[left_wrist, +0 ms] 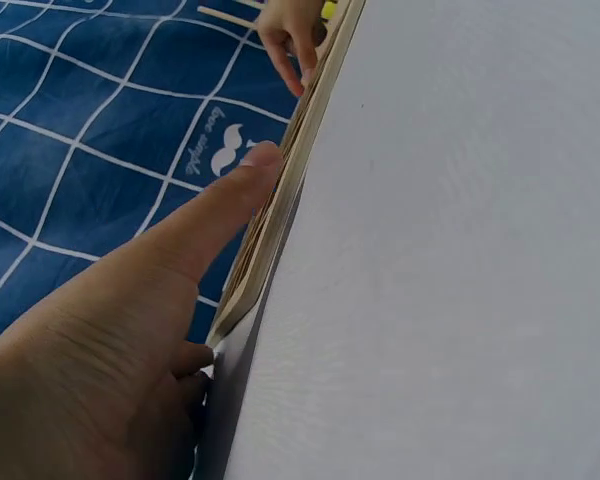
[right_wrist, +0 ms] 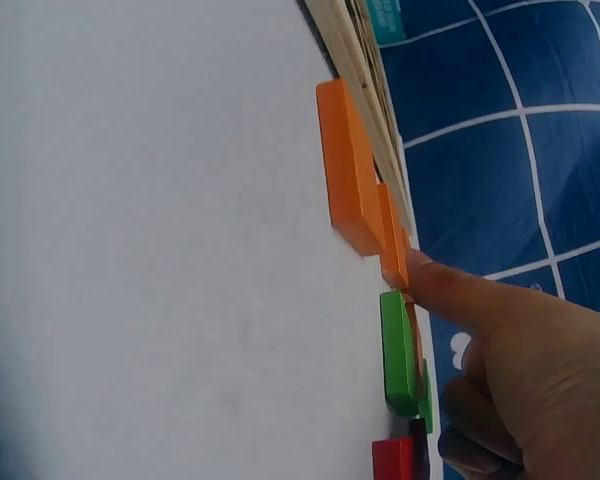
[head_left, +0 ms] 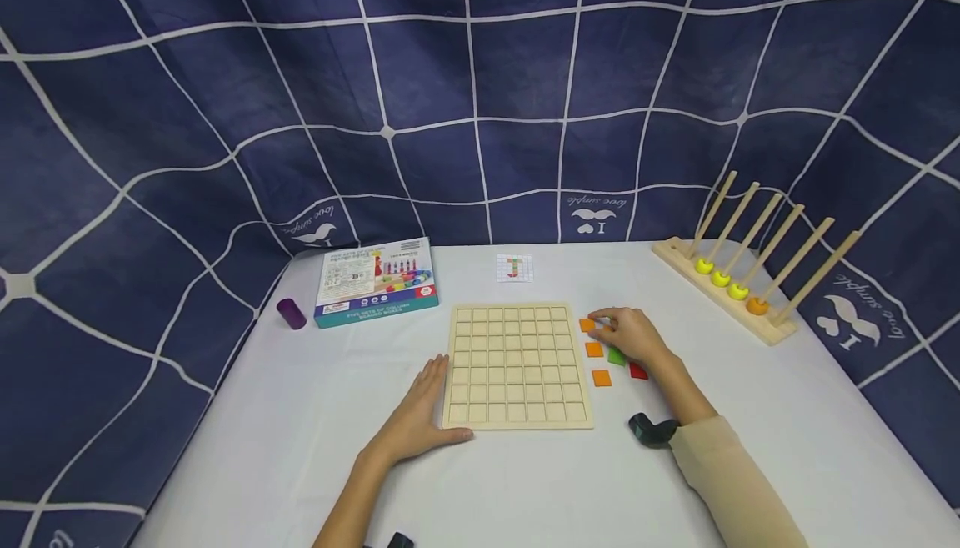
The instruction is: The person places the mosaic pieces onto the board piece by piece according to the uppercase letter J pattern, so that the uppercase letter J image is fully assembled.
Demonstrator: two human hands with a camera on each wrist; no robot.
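My left hand [head_left: 416, 414] lies at the near left corner of a wooden grid board [head_left: 517, 364]. Its fingers run straight along the left side and its thumb reaches along the front edge. Every square of the board is bare. At the board's far right, my right hand [head_left: 633, 335] has its thumb and index finger at opposite edges of an orange tile [head_left: 587, 325]. Nearer me lie two more orange tiles, one in the middle [head_left: 594, 349] and one in front [head_left: 602, 378]. Below the right hand are a green tile [head_left: 617, 356] and a red tile [head_left: 638, 371], partly covered.
A small pattern card [head_left: 514, 268] with a coloured figure lies behind the board. At the back left are a cardboard box [head_left: 377, 281] and a purple cylinder [head_left: 291, 314]. A wooden peg rack [head_left: 723, 294] with yellow and orange beads stands back right.
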